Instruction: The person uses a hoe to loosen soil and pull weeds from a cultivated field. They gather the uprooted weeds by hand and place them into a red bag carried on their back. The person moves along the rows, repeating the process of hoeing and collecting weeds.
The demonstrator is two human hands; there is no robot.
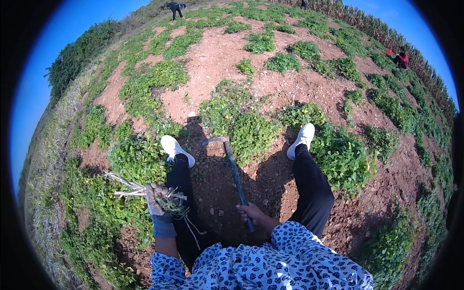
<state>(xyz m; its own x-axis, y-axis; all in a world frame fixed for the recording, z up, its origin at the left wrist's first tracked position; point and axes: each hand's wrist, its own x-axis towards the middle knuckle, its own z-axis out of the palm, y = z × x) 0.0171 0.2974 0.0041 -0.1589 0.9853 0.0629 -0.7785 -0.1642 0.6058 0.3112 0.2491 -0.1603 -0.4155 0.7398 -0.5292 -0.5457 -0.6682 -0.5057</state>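
Note:
My left hand (155,197), in a grey work glove, is closed around a bundle of dry stalks and weeds (174,206). Pale dry stems (127,185) stick out to its left, and wilted green stuff hangs on its right. My bare right hand (251,213) grips the blue handle of a sickle (235,177) low between my legs. The sickle's curved blade (215,140) points left, at the edge of a low leafy plant clump (250,134). Bare reddish soil (221,195) lies under the handle.
My feet in white shoes (177,149) stand wide apart among leafy vines (340,156). One person (174,10) bends over far up the field; another (401,58) sits low at right near a red object (389,52). Dry tall crops (380,27) border the right, dry grass (54,203) the left.

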